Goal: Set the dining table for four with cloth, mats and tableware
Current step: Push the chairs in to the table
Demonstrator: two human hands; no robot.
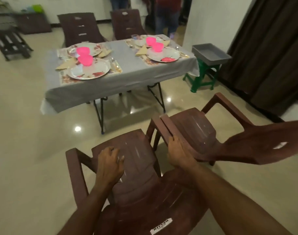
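Ahead stands the table under a grey cloth (121, 78), with several floral plates (88, 70), pink bowls (85, 60), folded napkins, mats and cutlery laid out. Two brown plastic chairs are close in front of me. My left hand (110, 164) rests with curled fingers on the seat of the near chair (136, 184). My right hand (178, 153) grips the left edge of the second chair (195, 131), which is tilted to the right.
Two more brown chairs (80, 29) stand behind the table. A grey tray (211, 54) sits on a green stool (204, 77) at the table's right end. Dark curtains hang on the right. People stand at the far doorway. A dark bench is far left.
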